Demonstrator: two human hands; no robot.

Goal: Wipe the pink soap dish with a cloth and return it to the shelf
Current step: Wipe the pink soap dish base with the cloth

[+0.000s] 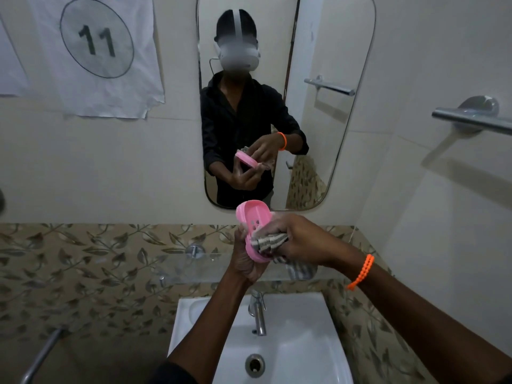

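The pink soap dish (255, 217) is tilted upright above the sink, its slotted inside facing me. My left hand (245, 261) grips it from below and behind, at its lower end. A bunched grey-and-white striped cloth (270, 242) lies pressed against the dish's lower inside, with my right hand (302, 239) closed around it. Part of the cloth hangs down under that hand. The glass shelf (199, 266) runs along the wall just behind and below both hands.
A white sink (304, 342) with a chrome tap (259, 317) sits under my arms. A mirror (318, 134) hangs on the wall ahead. A chrome towel bar (471, 119) sticks out at the right. A metal bar (41, 353) is at the lower left.
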